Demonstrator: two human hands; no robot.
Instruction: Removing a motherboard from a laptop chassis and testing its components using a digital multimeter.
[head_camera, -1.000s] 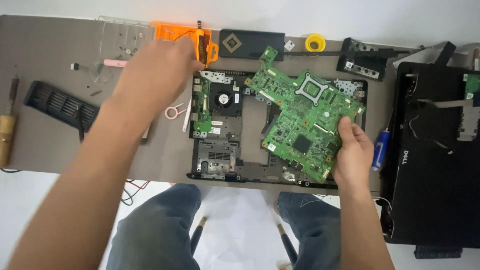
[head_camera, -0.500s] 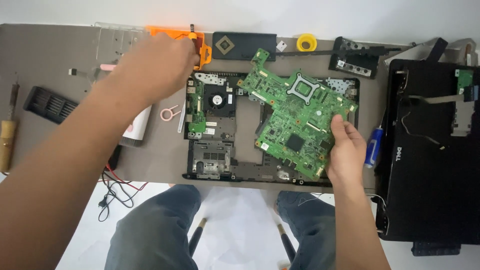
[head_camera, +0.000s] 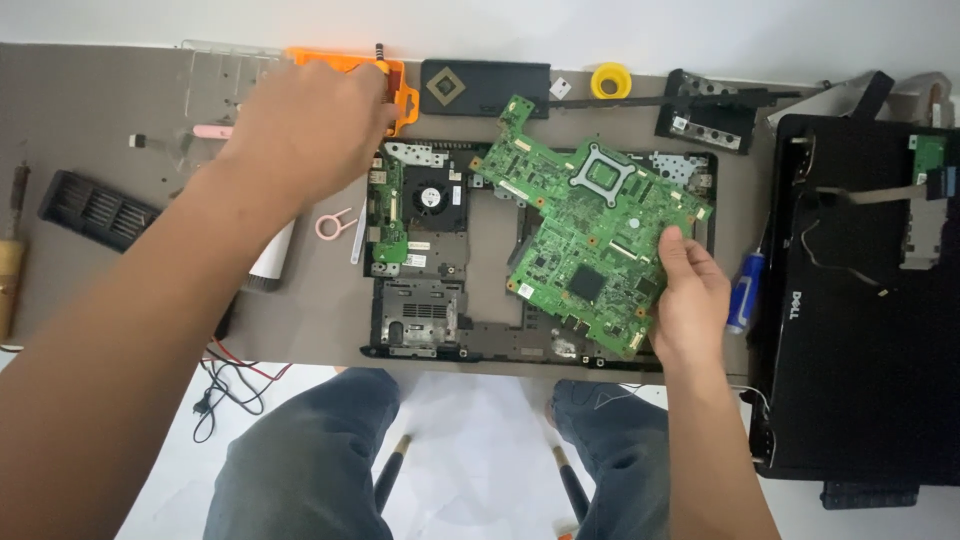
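Lifting the green circuit board (head_camera: 590, 225) out of the laptop base (head_camera: 440, 310) — removal step in hand.

Right hand (head_camera: 690, 295) is clamped on the board's lower right edge, thumb on top, holding it tilted above the open base. Left hand (head_camera: 310, 130) hovers, fingers curled, over the orange tool holder (head_camera: 400, 90) at the mat's back edge; whether it grips anything I cannot tell. A blue screwdriver (head_camera: 745, 290) lies just beside the right hand, the black laptop lid (head_camera: 860, 380) further right. Next move likely calls for a clear spot to set the board down flat.
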